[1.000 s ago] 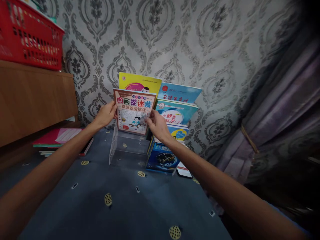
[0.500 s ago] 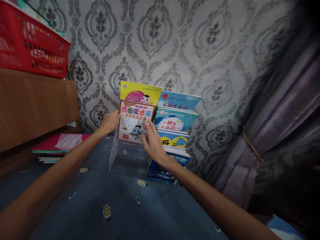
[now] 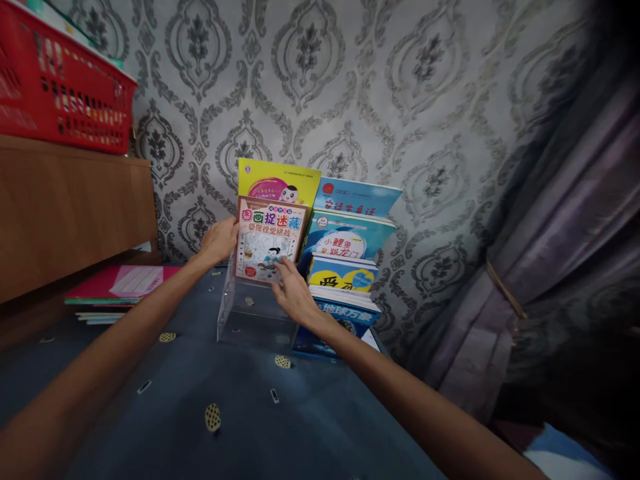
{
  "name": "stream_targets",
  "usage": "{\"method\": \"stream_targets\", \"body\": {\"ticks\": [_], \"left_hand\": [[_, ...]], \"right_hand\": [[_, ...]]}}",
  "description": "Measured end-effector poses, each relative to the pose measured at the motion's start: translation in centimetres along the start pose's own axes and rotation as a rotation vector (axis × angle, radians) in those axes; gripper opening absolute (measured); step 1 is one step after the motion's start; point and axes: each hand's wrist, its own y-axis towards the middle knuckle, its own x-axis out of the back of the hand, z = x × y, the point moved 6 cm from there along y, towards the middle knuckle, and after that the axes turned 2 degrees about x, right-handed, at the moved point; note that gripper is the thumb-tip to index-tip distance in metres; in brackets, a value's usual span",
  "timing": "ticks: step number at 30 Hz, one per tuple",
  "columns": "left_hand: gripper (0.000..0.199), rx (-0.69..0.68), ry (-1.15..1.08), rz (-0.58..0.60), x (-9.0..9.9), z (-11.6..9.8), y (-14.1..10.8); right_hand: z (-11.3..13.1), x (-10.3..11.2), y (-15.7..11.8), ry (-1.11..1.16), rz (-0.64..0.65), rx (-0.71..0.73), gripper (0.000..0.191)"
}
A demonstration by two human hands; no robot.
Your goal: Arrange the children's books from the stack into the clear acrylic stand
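A brown-edged picture book (image 3: 265, 233) stands in a clear plastic rack (image 3: 260, 313), in front of a yellow book (image 3: 280, 177). My left hand (image 3: 221, 240) is at the book's left edge, its fingertips partly hidden behind that edge. Over the lower right of the cover lies my right hand (image 3: 295, 290), fingers apart, touching the front. To the right, blue and teal books stand in tiers: a light blue one (image 3: 360, 195), a teal one (image 3: 350, 237), a blue and yellow one (image 3: 343, 273) and a dark blue one (image 3: 350, 313).
A pile with a pink book (image 3: 100, 283) on top lies at the left, beside a wooden cabinet (image 3: 75, 207) bearing a red basket (image 3: 80, 100). Dark blue patterned cloth (image 3: 170, 413) covers the surface. A tied curtain (image 3: 480, 333) hangs at the right.
My right hand has slid down and slightly left over the cover, showing more of its picture and title. My left hand stays at the left edge.
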Motion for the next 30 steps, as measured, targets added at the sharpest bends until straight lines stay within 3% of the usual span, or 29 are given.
{"method": "stream_targets", "body": {"ticks": [19,30], "left_hand": [[0.031,-0.036,-0.113,-0.022,0.3,0.4,-1.5],[0.029,0.009,-0.159,0.034,0.4,0.4,-1.7]], "right_hand": [[0.2,-0.1,-0.6,0.056,-0.017,0.052,0.053],[0.6,0.0,-0.3,0.071,-0.005,0.025,0.051]]}}
